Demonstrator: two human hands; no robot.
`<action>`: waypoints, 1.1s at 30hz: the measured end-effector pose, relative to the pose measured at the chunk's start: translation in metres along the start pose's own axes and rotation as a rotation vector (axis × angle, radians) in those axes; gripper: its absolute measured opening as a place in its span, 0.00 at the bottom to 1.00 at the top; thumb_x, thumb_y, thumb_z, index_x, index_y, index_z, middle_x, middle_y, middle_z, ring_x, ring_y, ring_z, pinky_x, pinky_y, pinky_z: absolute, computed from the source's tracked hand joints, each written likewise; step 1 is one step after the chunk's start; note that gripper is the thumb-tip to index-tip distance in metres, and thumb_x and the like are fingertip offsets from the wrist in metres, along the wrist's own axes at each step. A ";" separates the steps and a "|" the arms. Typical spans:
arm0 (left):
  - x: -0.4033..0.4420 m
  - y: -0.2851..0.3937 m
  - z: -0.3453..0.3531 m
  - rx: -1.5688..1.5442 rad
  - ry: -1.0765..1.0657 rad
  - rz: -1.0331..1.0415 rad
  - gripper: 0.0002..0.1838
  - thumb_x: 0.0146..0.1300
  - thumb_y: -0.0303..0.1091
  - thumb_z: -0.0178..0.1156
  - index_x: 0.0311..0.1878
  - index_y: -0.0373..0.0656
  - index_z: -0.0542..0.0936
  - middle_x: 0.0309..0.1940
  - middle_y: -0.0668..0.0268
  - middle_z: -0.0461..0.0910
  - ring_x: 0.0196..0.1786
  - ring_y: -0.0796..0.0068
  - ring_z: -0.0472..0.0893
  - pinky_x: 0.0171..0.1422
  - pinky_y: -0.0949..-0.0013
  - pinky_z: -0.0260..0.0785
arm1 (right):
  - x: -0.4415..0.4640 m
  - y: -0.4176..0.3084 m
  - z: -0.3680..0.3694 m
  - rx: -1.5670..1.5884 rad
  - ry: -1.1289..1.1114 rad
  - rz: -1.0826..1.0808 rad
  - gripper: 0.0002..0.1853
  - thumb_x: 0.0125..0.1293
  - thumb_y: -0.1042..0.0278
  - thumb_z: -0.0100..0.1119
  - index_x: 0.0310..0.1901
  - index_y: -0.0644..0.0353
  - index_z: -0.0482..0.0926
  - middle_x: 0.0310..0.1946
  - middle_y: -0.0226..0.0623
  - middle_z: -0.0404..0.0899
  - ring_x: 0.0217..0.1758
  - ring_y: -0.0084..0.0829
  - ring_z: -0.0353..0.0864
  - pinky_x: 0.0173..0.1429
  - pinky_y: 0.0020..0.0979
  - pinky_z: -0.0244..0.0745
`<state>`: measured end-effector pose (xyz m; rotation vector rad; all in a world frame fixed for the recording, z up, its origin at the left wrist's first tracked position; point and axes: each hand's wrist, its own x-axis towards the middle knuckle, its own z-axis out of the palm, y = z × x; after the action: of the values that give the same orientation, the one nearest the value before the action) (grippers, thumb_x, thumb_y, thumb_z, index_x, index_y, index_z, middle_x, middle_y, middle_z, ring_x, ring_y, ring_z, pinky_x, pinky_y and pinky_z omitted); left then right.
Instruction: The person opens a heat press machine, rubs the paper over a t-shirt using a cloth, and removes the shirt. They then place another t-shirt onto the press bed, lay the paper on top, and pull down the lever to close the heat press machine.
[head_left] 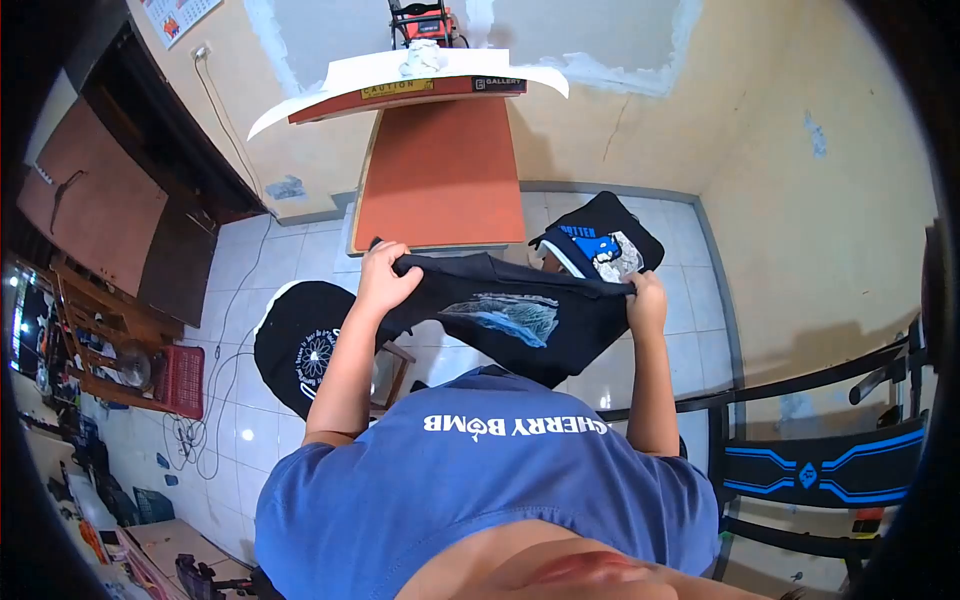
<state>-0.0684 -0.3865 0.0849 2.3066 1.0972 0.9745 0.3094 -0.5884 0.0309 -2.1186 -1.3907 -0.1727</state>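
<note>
Tiled floor point(688, 292) under tangled cables point(188, 436)

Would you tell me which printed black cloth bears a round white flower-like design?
The left cloth, beside the left forearm; the held cloth and the right cloth instead carry prints with blue in them.

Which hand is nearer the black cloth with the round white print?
Left. In the picture, the left hand is just above and right of that cloth; the right hand is much farther right.

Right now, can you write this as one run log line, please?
Left hand: gripping black printed garment | Right hand: gripping same garment | Garment: stretched between hands, print showing | Orange platen: beyond garment
</note>
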 end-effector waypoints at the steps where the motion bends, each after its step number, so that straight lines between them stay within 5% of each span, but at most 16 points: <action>1: 0.000 0.001 -0.002 0.008 -0.003 0.005 0.11 0.39 0.30 0.63 0.24 0.35 0.73 0.23 0.55 0.74 0.34 0.53 0.77 0.40 0.61 0.69 | -0.001 0.001 0.007 -0.019 0.051 0.120 0.17 0.43 0.85 0.51 0.35 0.59 0.80 0.33 0.47 0.78 0.41 0.50 0.78 0.43 0.44 0.73; 7: -0.016 -0.007 -0.015 0.206 -0.182 -0.030 0.18 0.38 0.38 0.74 0.26 0.38 0.77 0.26 0.54 0.78 0.34 0.51 0.79 0.39 0.56 0.71 | -0.024 0.001 0.061 -0.188 -0.122 0.548 0.15 0.56 0.73 0.50 0.45 0.53 0.81 0.34 0.50 0.81 0.42 0.49 0.81 0.45 0.45 0.75; 9: -0.029 -0.027 -0.011 0.248 -0.132 -0.145 0.13 0.40 0.32 0.72 0.26 0.40 0.77 0.26 0.54 0.78 0.33 0.50 0.78 0.39 0.56 0.71 | -0.042 0.042 0.119 0.076 -0.117 0.362 0.19 0.60 0.74 0.44 0.50 0.51 0.79 0.32 0.50 0.82 0.35 0.47 0.84 0.36 0.44 0.78; 11: -0.045 -0.049 -0.005 0.211 0.105 -0.161 0.07 0.42 0.25 0.64 0.25 0.39 0.76 0.26 0.55 0.78 0.34 0.50 0.79 0.40 0.56 0.70 | -0.042 0.015 0.127 0.565 -0.343 0.706 0.26 0.60 0.78 0.38 0.58 0.47 0.74 0.29 0.47 0.82 0.27 0.42 0.84 0.26 0.37 0.79; 13: -0.060 -0.063 -0.001 0.267 0.391 -0.177 0.05 0.40 0.20 0.56 0.24 0.40 0.76 0.25 0.57 0.78 0.33 0.51 0.78 0.40 0.56 0.69 | -0.044 -0.012 0.129 1.083 -0.341 0.812 0.34 0.61 0.82 0.41 0.69 0.43 0.59 0.45 0.46 0.79 0.30 0.46 0.83 0.22 0.38 0.80; 15: -0.073 -0.094 0.005 0.201 0.546 -0.251 0.06 0.41 0.18 0.55 0.22 0.41 0.75 0.22 0.61 0.73 0.32 0.57 0.75 0.39 0.60 0.67 | -0.045 -0.043 0.126 1.010 -0.181 0.644 0.33 0.62 0.80 0.47 0.69 0.44 0.59 0.54 0.46 0.73 0.46 0.43 0.81 0.40 0.38 0.82; 16: -0.076 -0.102 0.007 0.175 0.658 -0.243 0.06 0.42 0.18 0.55 0.22 0.41 0.75 0.23 0.62 0.73 0.32 0.60 0.75 0.39 0.63 0.67 | -0.044 -0.044 0.135 1.011 -0.188 0.639 0.33 0.62 0.80 0.47 0.69 0.44 0.59 0.54 0.46 0.73 0.46 0.43 0.81 0.40 0.38 0.82; 18: -0.084 -0.117 0.013 0.156 0.861 -0.299 0.05 0.46 0.17 0.57 0.22 0.40 0.75 0.28 0.63 0.74 0.34 0.66 0.75 0.42 0.68 0.67 | -0.044 -0.046 0.158 0.913 0.014 0.410 0.35 0.61 0.81 0.51 0.71 0.49 0.57 0.62 0.44 0.65 0.63 0.38 0.67 0.63 0.35 0.67; 22: -0.093 -0.139 0.023 0.298 0.970 -0.661 0.05 0.50 0.22 0.60 0.29 0.44 0.76 0.31 0.64 0.76 0.36 0.66 0.76 0.43 0.69 0.68 | -0.039 -0.100 0.125 1.275 0.078 0.395 0.43 0.60 0.81 0.55 0.74 0.54 0.44 0.67 0.41 0.55 0.68 0.35 0.57 0.71 0.31 0.51; 24: -0.082 -0.090 0.015 -0.166 0.987 -1.133 0.08 0.58 0.39 0.59 0.38 0.49 0.76 0.35 0.64 0.77 0.41 0.64 0.77 0.50 0.60 0.69 | -0.046 -0.107 0.130 1.277 0.070 0.333 0.44 0.61 0.80 0.55 0.74 0.53 0.42 0.68 0.41 0.52 0.69 0.35 0.55 0.72 0.32 0.49; 25: -0.086 -0.096 0.017 -0.167 0.994 -1.139 0.08 0.58 0.39 0.59 0.38 0.49 0.76 0.35 0.64 0.77 0.41 0.64 0.77 0.50 0.60 0.69 | -0.050 -0.107 0.131 1.278 0.073 0.274 0.45 0.61 0.79 0.55 0.74 0.53 0.40 0.69 0.41 0.50 0.70 0.36 0.53 0.72 0.33 0.48; 27: -0.097 -0.111 0.023 -1.215 0.747 -1.408 0.35 0.62 0.65 0.48 0.68 0.57 0.63 0.69 0.57 0.61 0.67 0.44 0.62 0.68 0.29 0.42 | -0.056 -0.111 0.129 1.221 0.011 0.278 0.46 0.62 0.78 0.56 0.74 0.51 0.36 0.71 0.42 0.44 0.72 0.36 0.47 0.73 0.35 0.44; 28: -0.085 -0.039 0.002 -1.208 0.533 -1.337 0.44 0.59 0.75 0.38 0.72 0.56 0.58 0.73 0.56 0.54 0.72 0.36 0.51 0.62 0.18 0.27 | -0.057 -0.115 0.125 1.239 0.049 0.257 0.47 0.62 0.77 0.56 0.74 0.51 0.34 0.71 0.41 0.43 0.73 0.36 0.46 0.74 0.35 0.43; 31: -0.102 -0.070 0.011 -1.388 0.424 -1.238 0.48 0.58 0.76 0.38 0.72 0.51 0.57 0.72 0.57 0.55 0.72 0.35 0.50 0.62 0.18 0.27 | -0.048 -0.114 0.118 1.194 0.100 0.191 0.50 0.63 0.76 0.57 0.74 0.48 0.30 0.72 0.40 0.42 0.74 0.35 0.45 0.75 0.34 0.41; 32: -0.099 -0.063 0.007 -1.394 0.440 -1.259 0.42 0.63 0.70 0.38 0.70 0.48 0.60 0.70 0.58 0.60 0.70 0.42 0.58 0.68 0.26 0.40 | -0.043 -0.117 0.114 1.280 0.123 0.183 0.49 0.64 0.73 0.57 0.74 0.48 0.28 0.72 0.40 0.42 0.74 0.35 0.46 0.74 0.34 0.42; 33: -0.093 -0.064 0.010 -1.401 0.446 -1.262 0.42 0.63 0.70 0.38 0.70 0.48 0.60 0.70 0.58 0.60 0.70 0.42 0.58 0.68 0.26 0.40 | -0.038 -0.119 0.109 1.363 0.144 0.178 0.49 0.66 0.71 0.56 0.73 0.48 0.27 0.72 0.41 0.43 0.74 0.35 0.47 0.74 0.34 0.44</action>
<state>-0.1352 -0.4219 0.0010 0.1550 1.0974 1.0610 0.1663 -0.5272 -0.0255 -1.0115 -0.7780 0.5425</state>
